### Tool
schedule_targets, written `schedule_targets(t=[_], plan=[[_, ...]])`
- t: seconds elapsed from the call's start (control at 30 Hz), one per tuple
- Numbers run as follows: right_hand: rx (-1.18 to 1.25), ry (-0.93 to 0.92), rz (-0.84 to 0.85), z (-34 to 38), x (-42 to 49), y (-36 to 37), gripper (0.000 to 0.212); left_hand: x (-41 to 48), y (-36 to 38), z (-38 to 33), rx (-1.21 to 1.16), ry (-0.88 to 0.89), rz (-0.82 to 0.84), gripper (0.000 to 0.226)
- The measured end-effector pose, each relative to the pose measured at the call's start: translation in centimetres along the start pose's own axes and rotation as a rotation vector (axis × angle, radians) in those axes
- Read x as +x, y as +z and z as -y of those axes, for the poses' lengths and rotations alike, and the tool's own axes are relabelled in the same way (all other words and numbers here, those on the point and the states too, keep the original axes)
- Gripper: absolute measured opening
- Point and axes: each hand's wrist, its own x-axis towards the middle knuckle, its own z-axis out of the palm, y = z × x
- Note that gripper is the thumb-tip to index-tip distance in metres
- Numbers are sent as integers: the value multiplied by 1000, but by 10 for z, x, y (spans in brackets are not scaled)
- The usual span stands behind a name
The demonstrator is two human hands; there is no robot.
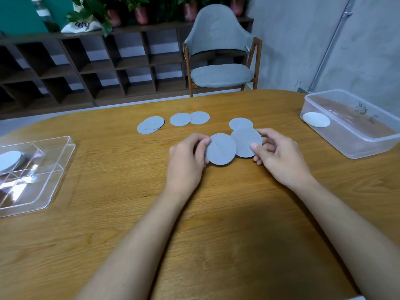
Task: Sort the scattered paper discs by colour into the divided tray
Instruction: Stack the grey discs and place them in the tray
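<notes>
Paper discs are in both hands, well to the right of the divided tray point(54, 169). The left hand point(186, 156) pinches one grey disc point(220, 149) at its edge, thumb on the face and fingers curled behind. The right hand point(277, 154) pinches a second disc point(245, 142) the same way. The two overlap, the left one in front.

The step seems to be comparing or separating these two before one goes to the tray. To do it well, I would draw them apart so each face shows, keep the grip at the rim so the thin paper does not bend, and carry one across low over the worktop point(216, 213).

More discs lie flat further from the tray's far-right corner: an overlapped pair point(150, 124) nearest it, two touching ones point(180, 119) beyond, and one point(240, 124) partly behind the right hand's disc. A clear tub point(355, 146) far right of the tray holds a white disc point(316, 119).

Much is unclear. Every loose disc looks the same grey, so colour differences are hard to judge, and the undersides are hidden. Faint lines on the held discs may mean several sheets; I cannot tell. The tray is cut off at the frame edge, glare blurs its dividers, and the pale disc point(9, 161) in its far compartment may be a stack.
</notes>
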Motion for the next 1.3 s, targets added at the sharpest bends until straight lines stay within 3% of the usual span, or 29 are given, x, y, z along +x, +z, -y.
schedule_targets(t=[0.2, 0.33, 0.5, 0.73, 0.93, 1.13, 1.3], plan=[[69, -61, 115, 2, -3, 3, 41, -5, 9, -8, -174, -97, 66, 10], [2, -88, 177, 2, -4, 4, 43, -5, 13, -6, -113, -94, 70, 23], [-51, -124, 182, 8, -7, 4, 43, -7, 15, -7, 73, 63, 65, 35], [-113, -128, 227, 18, -14, 5, 46, -7, 20, -9, 73, 67, 41, 49], [-334, -188, 234, 13, -11, 7, 54, -10, 21, -11, 72, 82, 23, 34], [-182, -158, 174, 12, -10, 2, 32, -11, 21, -11, 134, 144, 31, 38], [-26, -52, 146, 6, -2, -3, 29, -8, 21, -16, 45, 65, 75, 37]])
